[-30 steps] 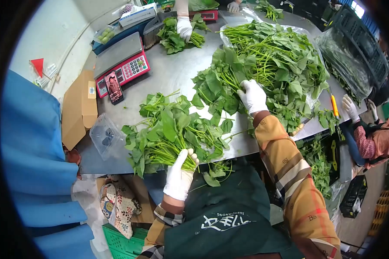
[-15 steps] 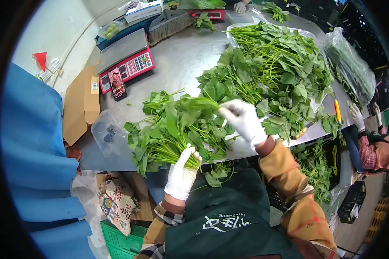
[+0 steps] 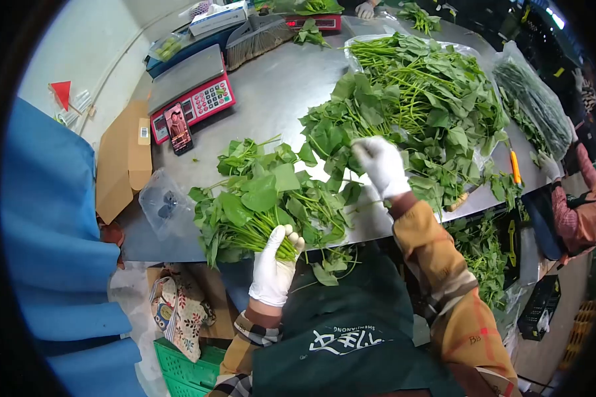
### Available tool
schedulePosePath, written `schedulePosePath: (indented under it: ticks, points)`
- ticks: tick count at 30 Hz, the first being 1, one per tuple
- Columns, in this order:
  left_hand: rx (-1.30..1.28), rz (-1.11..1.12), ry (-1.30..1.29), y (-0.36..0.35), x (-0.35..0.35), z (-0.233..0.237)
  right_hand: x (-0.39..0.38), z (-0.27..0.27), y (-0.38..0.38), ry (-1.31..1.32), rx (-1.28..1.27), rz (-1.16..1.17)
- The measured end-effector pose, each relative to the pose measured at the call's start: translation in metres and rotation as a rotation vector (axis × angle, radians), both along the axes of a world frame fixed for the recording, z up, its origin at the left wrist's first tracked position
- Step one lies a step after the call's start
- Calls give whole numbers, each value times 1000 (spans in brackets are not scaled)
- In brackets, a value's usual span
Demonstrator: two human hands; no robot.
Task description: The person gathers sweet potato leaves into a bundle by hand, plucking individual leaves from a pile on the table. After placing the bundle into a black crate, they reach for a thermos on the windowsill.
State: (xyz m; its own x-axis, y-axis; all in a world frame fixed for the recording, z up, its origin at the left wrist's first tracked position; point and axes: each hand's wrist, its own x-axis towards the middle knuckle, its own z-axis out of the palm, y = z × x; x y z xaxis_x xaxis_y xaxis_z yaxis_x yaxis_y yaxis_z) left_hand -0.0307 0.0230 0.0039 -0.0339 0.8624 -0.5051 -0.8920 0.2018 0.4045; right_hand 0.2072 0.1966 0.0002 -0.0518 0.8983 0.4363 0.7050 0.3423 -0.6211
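Observation:
White-gloved, my left hand (image 3: 275, 268) is closed round the stems of a leafy green bunch (image 3: 251, 215) at the table's front edge. The leaves of the bunch fan out up and left over loose greens on the metal table (image 3: 278, 83). My right hand (image 3: 379, 165), also in a white glove, is up and to the right, at the near side of the big pile of greens (image 3: 430, 99). Its fingers are curled, and whether they pinch a stem or leaf I cannot make out.
A pink scale (image 3: 205, 99) with a phone (image 3: 178, 128) stands at the left, beside a cardboard box (image 3: 126, 155) and a plastic bag (image 3: 165, 204). An orange-handled knife (image 3: 515, 167) lies right of the pile. A co-worker (image 3: 579, 205) stands at the far right.
My right hand has moved away from the bunch, up and slightly right to the pile. The greens it held now lie with the bunch in my left hand. The co-worker's arms have shifted.

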Motion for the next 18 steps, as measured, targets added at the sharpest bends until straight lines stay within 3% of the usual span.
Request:
schedulePosePath:
  ticks: [2, 4, 7, 10, 11, 12, 14, 15, 16, 18]
  points:
    - [42, -22, -9, -1, 1, -2, 28, -23, 31, -101, 37, -208]
    - [20, -20, -11, 0, 2, -1, 36, -28, 38, -213, 33, -243]
    - [-2, -28, 8, 0, 0, -3, 32, -28, 41, -357, -81, -204]
    - [-15, -42, 37, -1, -1, -3, 26, -19, 45, -204, -152, -102]
    - [-21, -38, 43, -1, -2, -2, 23, -20, 49, 56, -118, -7]
    - [-29, -31, 46, 0, -2, -2, 14, -12, 47, 547, -291, 128]
    - [-5, -37, 37, 0, -2, -5, -3, 29, 22, 890, -414, 192]
    - [7, -38, 30, 0, -2, -6, -6, 34, 14, 832, -490, 185]
    - [10, -32, 39, -2, -1, -5, -3, 19, 16, 431, -452, 259]
    - [23, -32, 63, -1, 1, 1, -13, 15, -10, 157, -466, 253]
